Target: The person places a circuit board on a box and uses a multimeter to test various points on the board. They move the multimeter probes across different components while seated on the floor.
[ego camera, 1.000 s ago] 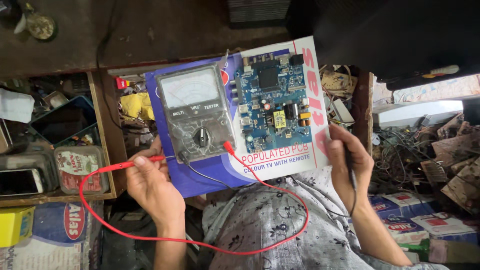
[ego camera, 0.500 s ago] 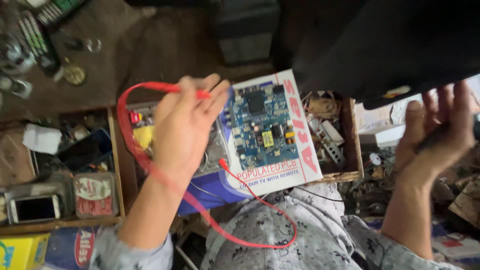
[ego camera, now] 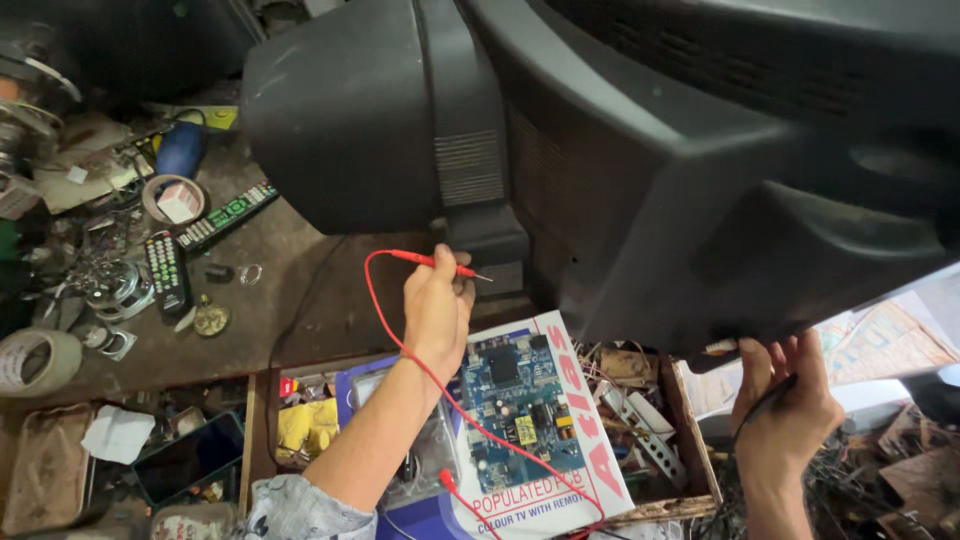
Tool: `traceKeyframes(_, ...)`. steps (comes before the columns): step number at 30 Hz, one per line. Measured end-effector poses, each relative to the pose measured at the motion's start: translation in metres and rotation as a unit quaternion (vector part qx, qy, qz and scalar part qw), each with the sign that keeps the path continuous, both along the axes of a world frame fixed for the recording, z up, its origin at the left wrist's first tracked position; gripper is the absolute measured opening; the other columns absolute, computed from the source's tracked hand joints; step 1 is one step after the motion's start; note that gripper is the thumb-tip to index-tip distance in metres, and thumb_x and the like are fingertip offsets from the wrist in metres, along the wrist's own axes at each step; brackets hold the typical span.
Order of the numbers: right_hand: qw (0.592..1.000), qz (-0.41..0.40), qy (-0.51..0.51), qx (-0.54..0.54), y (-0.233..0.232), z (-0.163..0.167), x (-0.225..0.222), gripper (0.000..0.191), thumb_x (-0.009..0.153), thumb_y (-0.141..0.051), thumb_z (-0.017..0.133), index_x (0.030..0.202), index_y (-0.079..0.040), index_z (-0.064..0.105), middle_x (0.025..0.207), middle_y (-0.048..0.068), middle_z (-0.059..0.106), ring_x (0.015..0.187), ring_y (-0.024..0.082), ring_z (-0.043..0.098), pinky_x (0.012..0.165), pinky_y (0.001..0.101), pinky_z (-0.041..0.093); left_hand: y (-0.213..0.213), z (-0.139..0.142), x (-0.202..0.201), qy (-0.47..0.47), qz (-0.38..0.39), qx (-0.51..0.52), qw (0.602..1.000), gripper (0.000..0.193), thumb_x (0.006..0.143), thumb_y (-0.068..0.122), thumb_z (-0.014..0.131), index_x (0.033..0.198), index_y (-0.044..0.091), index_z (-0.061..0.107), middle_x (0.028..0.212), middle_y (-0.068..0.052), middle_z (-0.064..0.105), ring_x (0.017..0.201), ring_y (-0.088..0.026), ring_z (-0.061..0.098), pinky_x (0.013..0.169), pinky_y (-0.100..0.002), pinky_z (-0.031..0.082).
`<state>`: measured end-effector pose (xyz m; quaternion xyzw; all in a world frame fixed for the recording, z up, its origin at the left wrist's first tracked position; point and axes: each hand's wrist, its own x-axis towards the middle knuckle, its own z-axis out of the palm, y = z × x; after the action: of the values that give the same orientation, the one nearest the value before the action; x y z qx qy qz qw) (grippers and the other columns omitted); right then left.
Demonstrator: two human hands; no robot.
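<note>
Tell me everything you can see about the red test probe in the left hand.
The red test probe is a slim red plastic stick ending in a thin bare metal tip that points right, toward the back of the big black television casing. It lies nearly level, slightly tilted down at the tip. The left hand pinches it near the tip end, thumb on top. From its rear a red lead loops down and runs along the forearm, across the blue circuit board on its printed box.
</note>
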<state>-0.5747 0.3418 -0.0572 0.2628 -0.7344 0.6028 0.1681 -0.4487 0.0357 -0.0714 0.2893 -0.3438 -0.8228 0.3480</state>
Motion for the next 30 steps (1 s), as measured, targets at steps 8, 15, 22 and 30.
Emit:
traceKeyframes(8,0.998,-0.044,0.011,0.034,0.002,-0.009,0.002,0.036,0.115,-0.006,0.070,0.143,0.011,0.054,0.113,0.014,0.068,0.106,0.013,0.062,0.104,0.0293,0.053,-0.001,0.011,0.003,-0.036,-0.003,0.005,0.999,0.029,0.103,0.029,0.051,0.099,0.001,0.059,0.094,-0.004,0.057,0.081,-0.010,0.051,0.077,-0.027,0.049)
traceKeyframes(15,0.999,-0.007,0.031,0.001,-0.008,-0.009,-0.005,0.032,0.116,-0.009,0.068,0.140,0.007,0.055,0.115,0.014,0.071,0.109,0.014,0.065,0.107,0.0312,0.054,-0.012,0.009,-0.004,-0.021,-0.004,-0.037,0.999,0.034,0.106,0.031,0.053,0.099,-0.001,0.061,0.087,-0.005,0.054,0.072,-0.012,0.044,0.064,-0.030,0.041)
traceKeyframes(22,0.999,-0.020,0.041,0.009,-0.025,0.003,-0.015,0.029,0.111,-0.006,0.067,0.135,0.005,0.056,0.108,0.015,0.071,0.105,0.013,0.066,0.096,0.0285,0.054,-0.022,0.023,-0.016,-0.033,-0.002,-0.065,0.997,0.035,0.106,0.032,0.053,0.097,-0.001,0.063,0.084,-0.004,0.053,0.068,-0.012,0.044,0.060,-0.030,0.040)
traceKeyframes(30,0.993,0.098,-0.030,-0.061,-0.024,-0.002,-0.025,0.031,0.109,-0.003,0.060,0.139,0.002,0.053,0.103,0.002,0.066,0.090,0.008,0.070,0.082,0.0232,0.055,-0.027,0.022,-0.016,-0.010,-0.060,-0.116,0.991,0.033,0.105,0.035,0.056,0.095,0.005,0.062,0.071,0.001,0.049,0.053,-0.009,0.040,0.046,-0.027,0.030)
